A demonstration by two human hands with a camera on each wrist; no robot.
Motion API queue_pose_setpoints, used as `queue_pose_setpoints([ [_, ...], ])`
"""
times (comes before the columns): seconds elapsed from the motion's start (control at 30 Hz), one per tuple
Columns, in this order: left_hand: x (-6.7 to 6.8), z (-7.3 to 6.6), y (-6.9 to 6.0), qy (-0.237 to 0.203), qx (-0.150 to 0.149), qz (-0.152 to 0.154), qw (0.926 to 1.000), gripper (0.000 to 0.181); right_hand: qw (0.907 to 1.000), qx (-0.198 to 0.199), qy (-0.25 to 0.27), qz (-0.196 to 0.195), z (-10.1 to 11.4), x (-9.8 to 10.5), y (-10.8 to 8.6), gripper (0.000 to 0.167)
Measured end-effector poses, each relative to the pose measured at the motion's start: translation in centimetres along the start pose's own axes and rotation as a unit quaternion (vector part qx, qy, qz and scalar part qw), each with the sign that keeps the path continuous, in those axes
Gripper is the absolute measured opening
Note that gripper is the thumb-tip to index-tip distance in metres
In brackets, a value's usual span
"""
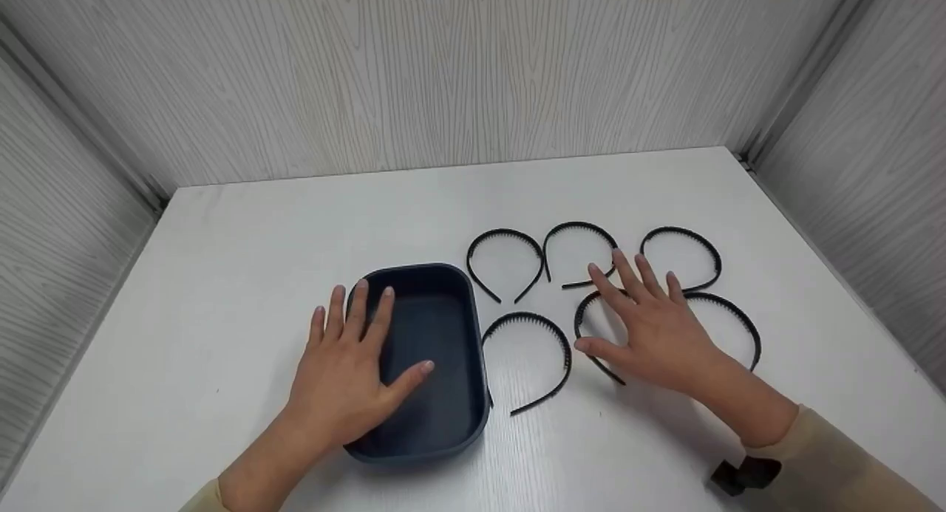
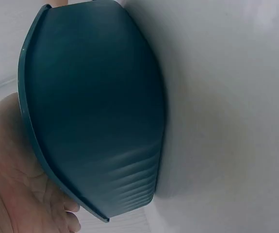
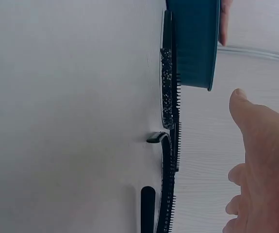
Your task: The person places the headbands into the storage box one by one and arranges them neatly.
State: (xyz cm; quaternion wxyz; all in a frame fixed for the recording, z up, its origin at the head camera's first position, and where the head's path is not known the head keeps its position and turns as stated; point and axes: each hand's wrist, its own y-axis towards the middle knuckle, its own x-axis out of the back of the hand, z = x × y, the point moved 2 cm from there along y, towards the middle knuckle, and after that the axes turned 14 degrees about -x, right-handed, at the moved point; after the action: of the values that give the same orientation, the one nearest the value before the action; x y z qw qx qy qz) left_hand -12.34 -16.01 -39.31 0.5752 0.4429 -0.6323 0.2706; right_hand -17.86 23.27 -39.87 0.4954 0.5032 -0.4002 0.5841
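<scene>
A dark blue rectangular bin (image 1: 443, 349) stands on the table. Over its left part, my left hand (image 1: 340, 383) spreads its fingers, palm down; in the left wrist view that palm is beside the bin's rim (image 2: 27, 116), and contact is hard to tell. To the right lie several black toothed headbands. One headband (image 1: 569, 353) lies against the bin's right side. With fingers spread, my right hand (image 1: 658, 335) hovers over two others, a left headband (image 1: 579, 320) and a right headband (image 1: 752, 335), partly hiding them. It holds nothing.
Farther back lie three more headbands: a left one (image 1: 505, 233), a middle one (image 1: 580, 224) and a right one (image 1: 684, 231). Pale wood-grain panels (image 1: 443, 76) enclose the white table (image 1: 207, 298) at the back and sides. A small dark block (image 1: 757, 473) is at the right sleeve.
</scene>
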Motion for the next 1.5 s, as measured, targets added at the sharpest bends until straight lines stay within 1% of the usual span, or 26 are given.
queue_pose_setpoints([
  [0.17,0.2,0.9,-0.3,-0.005,-0.004,-0.001,1.0000,0.106,0.9999,-0.009,0.012,0.003,-1.1,1.0,0.4,0.099],
  [0.4,0.1,2.8,-1.1,-0.036,-0.005,0.000,0.9993,0.101,0.9992,-0.013,0.038,0.001,-3.3,2.9,1.3,0.097],
  [0.57,-0.4,4.1,-1.6,-0.070,-0.010,-0.014,0.9974,0.095,0.9969,-0.018,0.077,-0.002,-5.6,3.9,2.2,0.094],
  [0.73,-0.9,5.0,-2.0,-0.098,-0.009,-0.025,0.9948,0.092,0.9915,-0.036,0.125,0.010,-8.1,4.4,3.4,0.091],
  [0.9,-1.2,5.4,-2.2,-0.122,-0.006,-0.030,0.9921,0.090,0.9863,-0.028,0.162,-0.004,-10.4,4.8,4.8,0.089],
  [1.0,-1.3,5.5,-2.3,-0.134,-0.004,-0.030,0.9905,0.089,0.9819,-0.033,0.186,-0.009,-11.8,4.8,5.7,0.088],
  [1.13,-1.5,5.5,-2.3,-0.153,-0.003,-0.029,0.9878,0.087,0.9745,-0.052,0.218,-0.003,-13.5,4.7,6.9,0.085],
  [1.3,-1.7,5.6,-2.3,-0.171,-0.005,-0.033,0.9846,0.086,0.9666,-0.076,0.245,0.005,-15.3,4.6,8.2,0.083],
  [1.47,-1.9,5.6,-2.2,-0.187,-0.012,-0.042,0.9815,0.085,0.9615,-0.092,0.258,0.013,-16.6,4.4,9.6,0.080],
  [1.5,-2.0,5.6,-2.2,-0.188,-0.012,-0.043,0.9811,0.085,0.9619,-0.093,0.257,0.016,-16.7,4.3,9.9,0.079],
])
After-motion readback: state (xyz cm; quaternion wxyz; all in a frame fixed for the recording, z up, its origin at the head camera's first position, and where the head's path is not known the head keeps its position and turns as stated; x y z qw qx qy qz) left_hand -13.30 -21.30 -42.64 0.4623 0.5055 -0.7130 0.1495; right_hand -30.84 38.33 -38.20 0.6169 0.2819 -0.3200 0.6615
